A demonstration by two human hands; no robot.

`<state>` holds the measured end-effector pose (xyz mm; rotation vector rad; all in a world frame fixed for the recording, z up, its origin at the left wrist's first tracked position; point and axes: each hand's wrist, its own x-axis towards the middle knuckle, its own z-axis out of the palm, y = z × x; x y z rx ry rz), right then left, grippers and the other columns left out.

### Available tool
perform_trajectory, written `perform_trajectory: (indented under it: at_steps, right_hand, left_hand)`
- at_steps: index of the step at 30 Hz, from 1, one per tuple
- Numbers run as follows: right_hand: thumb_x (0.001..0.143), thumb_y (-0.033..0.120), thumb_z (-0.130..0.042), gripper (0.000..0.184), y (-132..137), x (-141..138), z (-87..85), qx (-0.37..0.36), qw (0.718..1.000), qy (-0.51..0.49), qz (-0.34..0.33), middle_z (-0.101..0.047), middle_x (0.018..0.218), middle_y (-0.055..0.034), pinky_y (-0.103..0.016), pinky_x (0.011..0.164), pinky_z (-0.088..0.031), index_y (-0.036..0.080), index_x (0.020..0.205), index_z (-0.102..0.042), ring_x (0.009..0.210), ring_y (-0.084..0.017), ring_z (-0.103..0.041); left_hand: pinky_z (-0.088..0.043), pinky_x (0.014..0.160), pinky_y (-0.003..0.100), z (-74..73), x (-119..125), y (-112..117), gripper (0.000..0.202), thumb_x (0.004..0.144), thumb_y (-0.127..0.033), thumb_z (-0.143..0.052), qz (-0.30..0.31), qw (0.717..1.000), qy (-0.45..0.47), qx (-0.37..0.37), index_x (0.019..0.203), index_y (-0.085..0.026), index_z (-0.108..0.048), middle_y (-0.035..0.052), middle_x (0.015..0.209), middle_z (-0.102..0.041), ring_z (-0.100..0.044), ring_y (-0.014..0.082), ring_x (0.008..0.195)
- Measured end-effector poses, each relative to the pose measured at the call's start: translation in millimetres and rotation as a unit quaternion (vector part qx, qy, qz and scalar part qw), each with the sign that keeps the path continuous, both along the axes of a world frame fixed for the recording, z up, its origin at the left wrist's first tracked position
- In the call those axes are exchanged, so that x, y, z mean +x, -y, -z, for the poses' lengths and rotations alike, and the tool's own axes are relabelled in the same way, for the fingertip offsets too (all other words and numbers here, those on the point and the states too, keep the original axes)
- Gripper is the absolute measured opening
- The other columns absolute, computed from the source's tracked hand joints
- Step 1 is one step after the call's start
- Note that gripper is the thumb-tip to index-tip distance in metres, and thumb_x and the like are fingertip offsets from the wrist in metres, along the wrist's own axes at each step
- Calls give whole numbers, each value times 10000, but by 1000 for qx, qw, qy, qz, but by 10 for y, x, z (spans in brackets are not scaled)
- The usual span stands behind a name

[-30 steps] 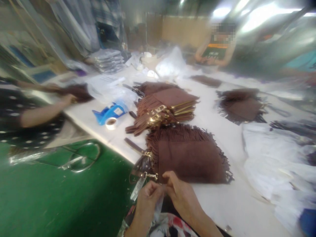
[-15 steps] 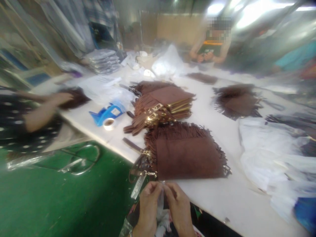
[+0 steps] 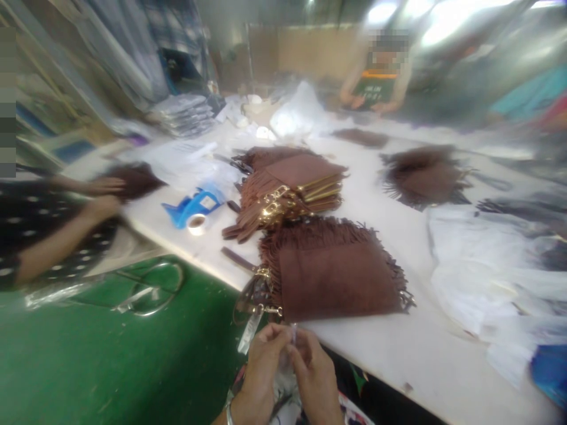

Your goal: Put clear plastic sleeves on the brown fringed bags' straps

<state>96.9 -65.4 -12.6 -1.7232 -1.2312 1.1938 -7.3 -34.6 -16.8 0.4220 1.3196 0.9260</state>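
Observation:
My left hand (image 3: 260, 372) and my right hand (image 3: 316, 378) are close together at the table's near edge. Both are closed, thumbs and fingertips pinching a thin piece of clear plastic (image 3: 284, 378), which looks like a bag or film. Part of it hangs down between my palms. Just beyond my fingertips lies a dark brown fringed bag (image 3: 341, 280), flap side up. Its strap and gold clasps (image 3: 264, 274) gather at the left, and a white tag (image 3: 250, 332) hangs from there over the table edge.
Behind the bag is a stack of brown fringed bags (image 3: 296, 183) with gold chains. A blue tape dispenser (image 3: 195, 205) and a tape roll (image 3: 196, 224) sit to its left. White plastic sheets (image 3: 469, 265) cover the right side. A co-worker's hands (image 3: 104, 198) touch brown material at left.
My hands stay in nearly the same place, and my right fingers have curled further in around the plastic. The left co-worker's arm has shifted, and the far person's hands have parted.

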Motion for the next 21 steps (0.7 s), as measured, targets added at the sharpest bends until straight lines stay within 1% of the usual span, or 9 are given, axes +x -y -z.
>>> perform_trajectory:
  at_steps: [2,4,7,10,12,14,16,19,21]
  right_hand:
    - [882,386,-517,292,-3,13,7,1,1000,-15,10,-708,961,-70,-300,774,-513,193,1080,-611,791,-211,-663]
    - [884,387,-517,280,-9,45,11,7,999,-51,12,-704,994,-83,-306,798,-508,184,1052,-610,792,-209,-660]
    - [874,394,-536,280,-22,95,8,9,993,-117,8,-702,1006,-92,-319,833,-502,174,1031,-610,848,-220,-657]
    - [843,416,-581,292,-33,110,11,6,987,-157,20,-705,993,-90,-336,858,-496,172,998,-628,887,-235,-655]
    - [812,434,-618,315,-41,104,28,4,981,-189,36,-709,982,-89,-345,861,-496,171,982,-644,897,-243,-656]
    - [766,460,-663,361,-50,94,56,-7,973,-224,59,-715,956,-91,-352,838,-502,165,975,-662,900,-259,-658]
    - [712,478,-709,405,-56,89,89,-22,964,-251,81,-720,922,-93,-349,809,-504,158,959,-678,891,-271,-658]
    - [666,482,-743,434,-53,89,125,-42,956,-272,102,-719,862,-83,-323,742,-498,154,944,-690,809,-252,-652]
    - [657,485,-749,447,-45,89,131,-56,953,-276,107,-710,803,-70,-304,677,-486,154,953,-693,729,-229,-636]
  left_hand:
    - [-449,585,231,-19,-23,-5,236,643,-329,-782,10,1000,6,-16,718,-143,-659,18,642,-632,-588,143,607]
    - [-467,616,238,-40,-49,-9,230,657,-325,-770,23,999,17,-33,734,-138,-660,38,687,-657,-612,153,652]
    - [-483,655,252,-81,-77,-20,220,674,-312,-753,33,998,30,-48,750,-128,-659,50,716,-658,-614,151,680]
    - [-476,653,259,-92,-85,-46,243,665,-319,-760,41,998,22,-45,758,-120,-657,54,716,-650,-608,152,676]
    - [-466,642,266,-64,-87,-70,259,664,-337,-754,58,998,10,-39,758,-118,-651,59,713,-652,-607,160,669]
    - [-438,608,260,-18,-93,-95,252,679,-355,-727,81,996,-25,-26,736,-125,-644,43,678,-640,-583,152,626]
    - [-393,573,249,24,-105,-108,234,706,-366,-689,109,990,-94,10,692,-138,-639,10,616,-606,-534,135,575]
    - [-363,588,253,47,-123,-99,242,752,-384,-643,144,960,-217,103,659,-161,-649,-12,605,-589,-516,141,608]
    - [-361,613,258,43,-128,-83,259,779,-400,-617,155,941,-268,137,661,-174,-657,-15,632,-600,-523,151,653]
